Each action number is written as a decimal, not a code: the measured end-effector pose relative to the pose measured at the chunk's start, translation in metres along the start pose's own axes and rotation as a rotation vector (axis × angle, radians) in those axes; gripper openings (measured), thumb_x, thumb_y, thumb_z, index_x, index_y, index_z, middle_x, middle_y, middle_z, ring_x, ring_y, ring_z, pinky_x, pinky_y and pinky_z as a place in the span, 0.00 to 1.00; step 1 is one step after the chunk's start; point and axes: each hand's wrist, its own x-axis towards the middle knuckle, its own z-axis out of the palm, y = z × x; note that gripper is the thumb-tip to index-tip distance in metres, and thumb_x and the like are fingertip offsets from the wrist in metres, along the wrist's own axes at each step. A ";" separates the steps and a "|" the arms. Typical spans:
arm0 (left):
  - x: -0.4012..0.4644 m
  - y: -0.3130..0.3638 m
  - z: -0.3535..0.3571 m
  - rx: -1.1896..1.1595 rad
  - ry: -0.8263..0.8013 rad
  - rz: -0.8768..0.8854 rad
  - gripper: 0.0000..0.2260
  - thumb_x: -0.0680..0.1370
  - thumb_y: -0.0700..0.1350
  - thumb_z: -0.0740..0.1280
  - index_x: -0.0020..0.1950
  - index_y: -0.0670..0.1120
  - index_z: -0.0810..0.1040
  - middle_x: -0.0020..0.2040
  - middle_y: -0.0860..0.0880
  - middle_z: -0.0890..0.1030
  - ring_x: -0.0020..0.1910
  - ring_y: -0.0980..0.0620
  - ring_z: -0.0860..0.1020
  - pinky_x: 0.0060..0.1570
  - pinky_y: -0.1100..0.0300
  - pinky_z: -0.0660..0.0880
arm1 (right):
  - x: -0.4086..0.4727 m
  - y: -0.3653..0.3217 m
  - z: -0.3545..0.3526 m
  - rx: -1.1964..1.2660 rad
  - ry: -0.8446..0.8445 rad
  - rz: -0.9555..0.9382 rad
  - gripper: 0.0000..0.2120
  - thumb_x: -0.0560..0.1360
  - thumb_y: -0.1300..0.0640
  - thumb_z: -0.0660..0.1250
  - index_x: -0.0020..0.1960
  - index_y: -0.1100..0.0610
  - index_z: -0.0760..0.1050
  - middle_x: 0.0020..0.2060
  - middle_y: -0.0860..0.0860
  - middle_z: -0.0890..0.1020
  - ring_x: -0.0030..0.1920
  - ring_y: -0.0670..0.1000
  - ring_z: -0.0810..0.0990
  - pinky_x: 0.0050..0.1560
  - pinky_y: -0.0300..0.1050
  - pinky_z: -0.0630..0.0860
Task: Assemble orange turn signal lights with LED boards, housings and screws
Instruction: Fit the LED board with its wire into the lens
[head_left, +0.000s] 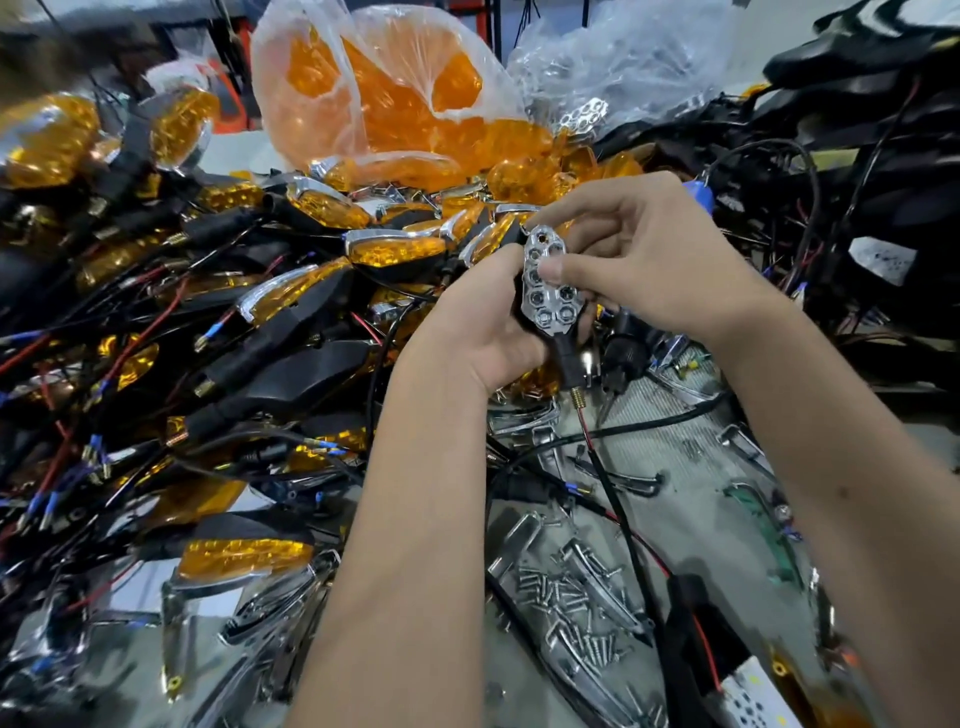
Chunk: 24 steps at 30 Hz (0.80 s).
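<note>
The turn signal housing (545, 312) is sitting upright between both hands in the middle of the head view, above the bench, and I am seeing a chrome reflector plate (548, 275) with round honeycomb cells lying in its open face. My left hand (483, 322) is curling around the black body from the left and underneath, gripping it. My right hand (639, 260) is coming in from the right, with its thumb (558, 270) pressing flat on the plate's middle cells and its other fingers bending over the top end of the plate, so it is pinching the plate against the housing. A black stem with a brass threaded tip (575, 395) is pointing down out of the housing, and a red and black wire pair (613, 499) is trailing from it toward the lower right. A scatter of small silver screws (566, 597) is lying on the bench below the hands, among chrome trim pieces (524, 415). A large heap of finished orange lights (208, 322) with black bodies and tangled wires is filling the left side. A clear plastic bag of orange lenses (395, 98) is standing behind the hands, well apart from them.
</note>
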 end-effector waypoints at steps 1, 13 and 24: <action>0.000 0.000 -0.001 -0.018 -0.009 -0.011 0.13 0.87 0.45 0.53 0.58 0.43 0.77 0.46 0.45 0.80 0.41 0.49 0.78 0.40 0.55 0.76 | 0.000 0.001 0.000 -0.011 -0.007 -0.004 0.12 0.75 0.62 0.78 0.57 0.53 0.84 0.34 0.52 0.82 0.31 0.48 0.79 0.33 0.36 0.76; 0.002 -0.002 -0.002 -0.069 -0.145 -0.030 0.06 0.77 0.40 0.57 0.53 0.46 0.70 0.46 0.46 0.73 0.42 0.50 0.73 0.45 0.55 0.73 | -0.003 -0.006 -0.007 -0.027 -0.097 0.006 0.10 0.75 0.61 0.77 0.54 0.53 0.81 0.50 0.59 0.76 0.31 0.50 0.78 0.28 0.36 0.74; -0.002 -0.003 -0.002 -0.053 -0.265 0.114 0.22 0.84 0.56 0.52 0.63 0.40 0.74 0.53 0.39 0.75 0.49 0.42 0.74 0.49 0.49 0.70 | -0.004 -0.007 -0.004 -0.071 -0.023 0.083 0.27 0.74 0.61 0.78 0.69 0.50 0.73 0.51 0.55 0.77 0.30 0.49 0.75 0.31 0.39 0.76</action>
